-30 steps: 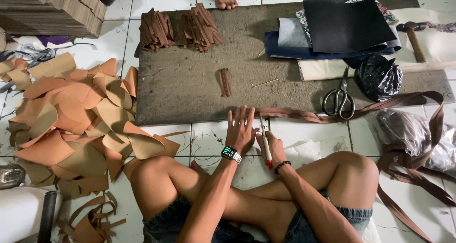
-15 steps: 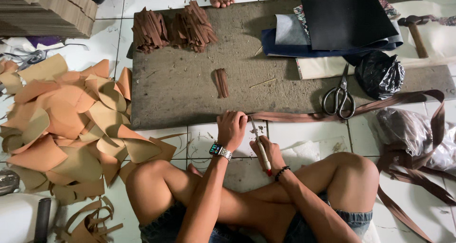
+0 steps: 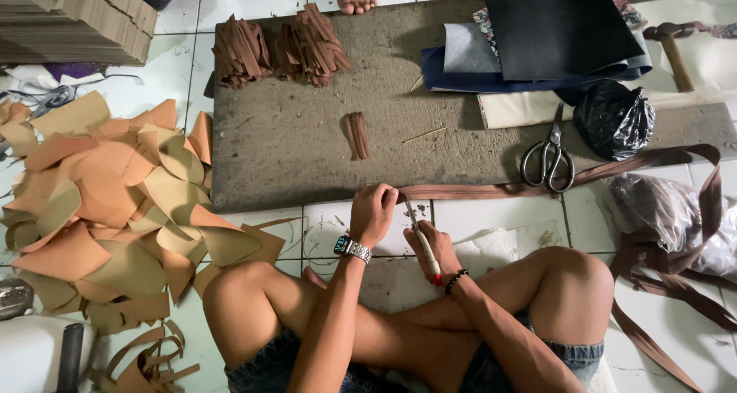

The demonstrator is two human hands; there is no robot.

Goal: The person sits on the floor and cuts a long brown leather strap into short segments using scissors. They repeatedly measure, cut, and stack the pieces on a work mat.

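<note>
While the grey work board stayed put on the tiled floor, the change against the half-second-earlier view sat at its near edge: the left hand had gone from lying over the brown strap to curling shut on the strap's free end, right at the board edge. The right hand, just off the board's near edge, was closed round a slim tool with a pale handle, tip angled at the strap beside the left fingers. Judged: a cut at the strap end was under way. The scissors lay untouched on the board's right part, and a small bundle of cut strips sat mid-board.

Hidden: the tool tip against the strap couldn't be resolved, blade type unclear. Strap's far run left frame past the board's right side.
</note>
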